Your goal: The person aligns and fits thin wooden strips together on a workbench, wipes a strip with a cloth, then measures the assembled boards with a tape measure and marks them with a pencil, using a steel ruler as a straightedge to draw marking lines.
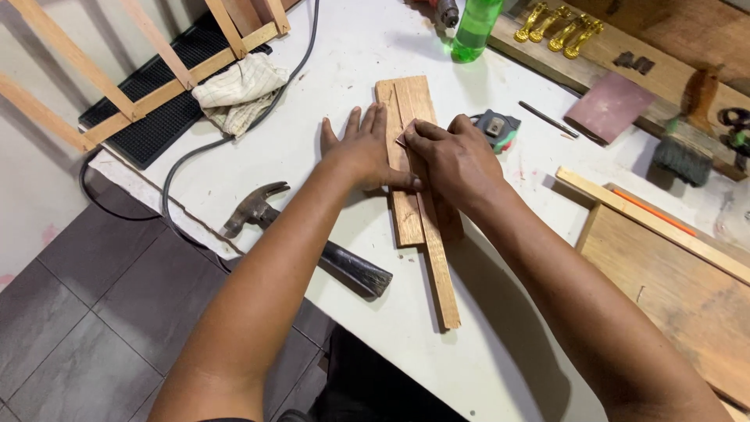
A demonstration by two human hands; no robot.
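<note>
Left hand [363, 152] lies flat, pinning the wooden board [400, 168]; right hand [453, 160] pinches a narrow wooden strip [437, 258] aligned on it.

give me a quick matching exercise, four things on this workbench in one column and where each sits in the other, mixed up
Things:
1. hammer
2. green bottle
3. cloth rag
4. wooden strips

Places:
A. under both hands, middle of the table
B. far edge of the table, top centre
C. near edge of the table, left of the left forearm
D. far left, beside the black mat and the cable

Pairs: 1-C, 2-B, 3-D, 4-A
</note>
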